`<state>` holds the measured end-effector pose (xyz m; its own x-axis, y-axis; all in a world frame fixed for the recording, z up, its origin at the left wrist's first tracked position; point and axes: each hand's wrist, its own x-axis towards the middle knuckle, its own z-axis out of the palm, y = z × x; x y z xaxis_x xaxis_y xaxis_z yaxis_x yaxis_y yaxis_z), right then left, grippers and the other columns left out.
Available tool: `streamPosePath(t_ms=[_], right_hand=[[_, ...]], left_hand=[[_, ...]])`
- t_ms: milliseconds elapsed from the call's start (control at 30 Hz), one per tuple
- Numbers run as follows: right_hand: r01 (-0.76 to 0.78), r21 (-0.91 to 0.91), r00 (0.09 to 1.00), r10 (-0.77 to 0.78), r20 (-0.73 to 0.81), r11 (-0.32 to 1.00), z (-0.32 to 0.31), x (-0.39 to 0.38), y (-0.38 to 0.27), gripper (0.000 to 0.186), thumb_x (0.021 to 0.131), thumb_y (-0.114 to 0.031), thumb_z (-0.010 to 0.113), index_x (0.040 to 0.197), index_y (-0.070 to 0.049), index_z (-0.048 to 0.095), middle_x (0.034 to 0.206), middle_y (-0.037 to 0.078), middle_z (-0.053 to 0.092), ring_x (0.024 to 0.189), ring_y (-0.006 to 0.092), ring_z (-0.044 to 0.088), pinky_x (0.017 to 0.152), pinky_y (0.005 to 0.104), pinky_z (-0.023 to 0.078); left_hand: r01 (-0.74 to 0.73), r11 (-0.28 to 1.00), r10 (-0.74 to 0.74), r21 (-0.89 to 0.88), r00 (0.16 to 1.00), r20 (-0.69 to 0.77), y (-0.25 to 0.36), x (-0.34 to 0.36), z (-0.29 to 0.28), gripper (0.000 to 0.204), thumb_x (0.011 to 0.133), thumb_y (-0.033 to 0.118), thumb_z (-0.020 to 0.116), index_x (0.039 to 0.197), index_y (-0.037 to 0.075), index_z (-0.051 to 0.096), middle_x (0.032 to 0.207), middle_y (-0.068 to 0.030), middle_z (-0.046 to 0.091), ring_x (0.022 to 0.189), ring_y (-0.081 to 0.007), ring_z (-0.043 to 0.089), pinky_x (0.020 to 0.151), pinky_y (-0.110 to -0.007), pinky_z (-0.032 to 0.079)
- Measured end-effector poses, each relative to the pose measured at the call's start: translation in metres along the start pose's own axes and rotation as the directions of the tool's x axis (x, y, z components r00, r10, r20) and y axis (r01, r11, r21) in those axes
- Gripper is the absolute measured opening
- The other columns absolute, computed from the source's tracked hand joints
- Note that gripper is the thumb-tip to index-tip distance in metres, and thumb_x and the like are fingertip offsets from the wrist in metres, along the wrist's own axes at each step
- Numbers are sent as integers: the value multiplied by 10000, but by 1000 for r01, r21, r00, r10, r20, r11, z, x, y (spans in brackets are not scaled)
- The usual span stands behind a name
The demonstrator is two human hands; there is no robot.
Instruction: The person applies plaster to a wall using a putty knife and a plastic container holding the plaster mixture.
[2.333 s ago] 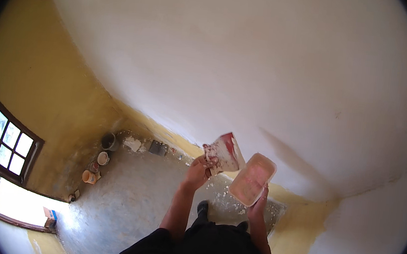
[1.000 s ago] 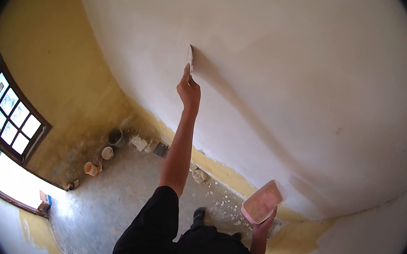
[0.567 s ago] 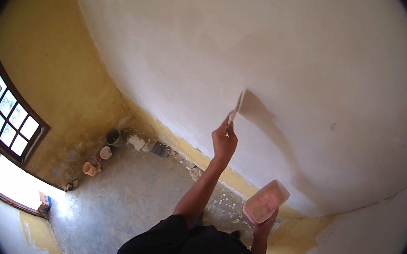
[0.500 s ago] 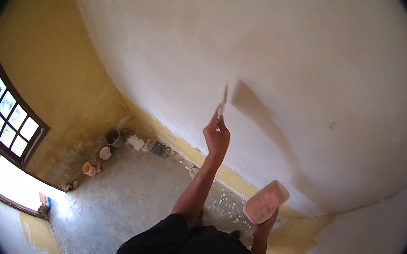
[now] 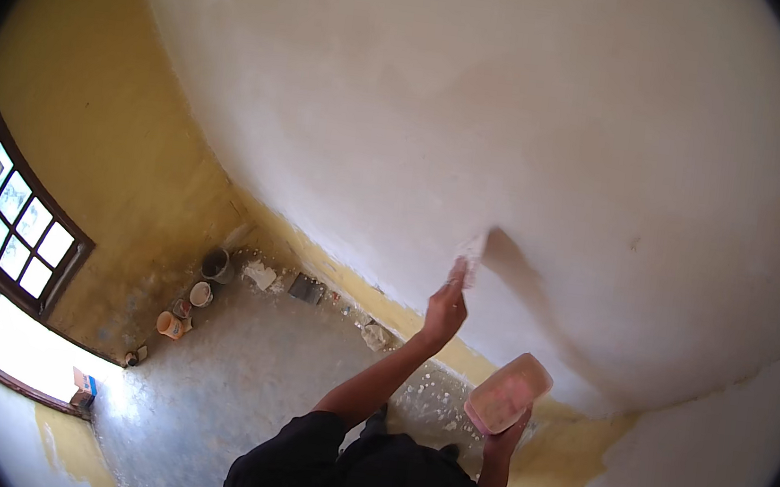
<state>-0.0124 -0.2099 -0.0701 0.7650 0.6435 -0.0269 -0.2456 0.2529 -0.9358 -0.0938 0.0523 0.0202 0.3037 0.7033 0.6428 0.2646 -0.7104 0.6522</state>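
My left hand [image 5: 446,313] is closed round the handle of a putty knife [image 5: 475,247], which is smeared with white and slightly blurred. Its blade is at or very close to the white-coated wall [image 5: 552,146]; exact contact is hard to make out. A shadow of the arm and tool falls on the wall just to the right. Lower right, my right hand [image 5: 507,438] grips a pinkish rectangular plastic tub [image 5: 509,394] from beneath, its fingers partly hidden. The tub is tilted, and what it holds cannot be told clearly.
Along the yellow wall [image 5: 152,152] on the left stand a dark bucket [image 5: 217,264], a white pail [image 5: 201,294] and an orange-white pail [image 5: 169,324]. White crumbs and scraps litter the floor's edge. Farther left are a window [image 5: 18,214] and a small box [image 5: 84,389].
My left hand has moved down and to the right with the putty knife, whose broad side now shows more. The right hand and tub have barely shifted.
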Motion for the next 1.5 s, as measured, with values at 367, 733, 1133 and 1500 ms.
streamPosePath(t_ms=[367, 733, 1133, 1500], right_hand=[[14, -6, 999, -14, 36, 1000, -15, -4, 29, 488, 1007, -366, 421, 1399, -81, 368, 1319, 88, 495, 1229, 247, 497, 1032, 417, 431], [-285, 468, 958, 266, 108, 836, -7, 0, 14, 519, 1002, -400, 407, 1423, -103, 346, 1362, 109, 456, 1260, 264, 467, 1036, 448, 425], [-235, 335, 971, 238, 33, 912, 14, -13, -22, 520, 1003, -472, 349, 1377, -115, 411, 1311, 98, 521, 1191, 275, 531, 1025, 452, 431], [-197, 197, 980, 193, 41, 960, 19, -11, 6, 562, 996, -503, 344, 1377, -95, 408, 1310, 92, 515, 1218, 272, 505, 1026, 440, 419]], left_hand=[[395, 884, -466, -251, 688, -557, -84, 156, -102, 145, 790, -15, 475, 833, -78, 598, 720, -262, 612, 643, -411, 586, 626, -441, 465], [145, 983, -172, -111, 937, -304, 149, 130, -47, 351, 887, -2, 488, 1222, -47, 581, 670, -246, 572, 523, -347, 560, 516, -390, 430], [82, 997, -55, 12, 760, -647, 29, 187, -138, 304, 929, -17, 486, 1216, -40, 583, 872, -230, 670, 635, -320, 601, 605, -354, 478], [-197, 942, 260, 272, 941, -217, 53, 163, -72, 580, 799, -130, 467, 1369, -33, 418, 1336, -266, 497, 1238, -371, 496, 909, -419, 534]])
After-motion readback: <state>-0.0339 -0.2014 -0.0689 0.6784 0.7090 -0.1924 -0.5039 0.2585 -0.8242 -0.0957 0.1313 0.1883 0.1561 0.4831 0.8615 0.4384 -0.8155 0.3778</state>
